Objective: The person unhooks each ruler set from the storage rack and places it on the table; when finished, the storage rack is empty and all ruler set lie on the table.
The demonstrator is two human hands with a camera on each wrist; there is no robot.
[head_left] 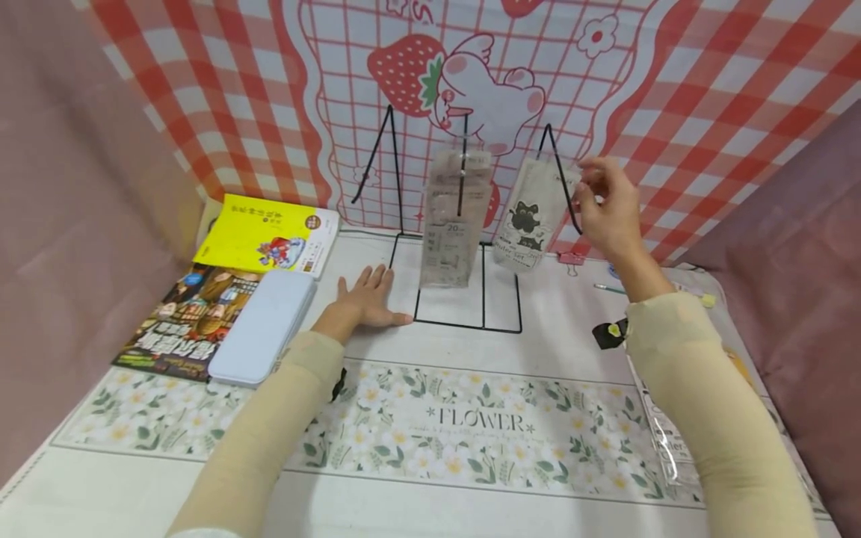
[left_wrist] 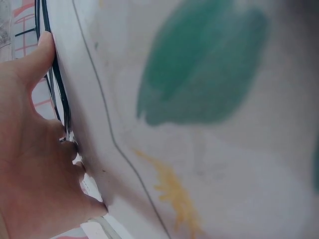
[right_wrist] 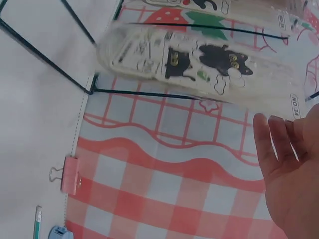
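In the head view, my left hand [head_left: 368, 299] lies spread on the table, its thumb at the front corner of the black wire rack [head_left: 501, 329]. My right hand [head_left: 613, 205] is raised at the rack's right hook and pinches the upper edge of a clear packet printed with black cats and "Ruler Set" [head_left: 528, 217]. In the right wrist view its fingertips [right_wrist: 260, 119] meet the end of the ruler set marked NO.34 [right_wrist: 214, 64]; the thumb is hidden there. Another clear packet [head_left: 447, 254] hangs on the middle hook. The left hook carries nothing.
To the left lie a yellow book [head_left: 262, 232], a dark picture book [head_left: 195, 321] and a pale blue case [head_left: 265, 325]. A pink binder clip [head_left: 570, 258] sits behind, right of the rack. Clear packaging [head_left: 673, 448] lies beside the right forearm. A checked cloth backs the table.
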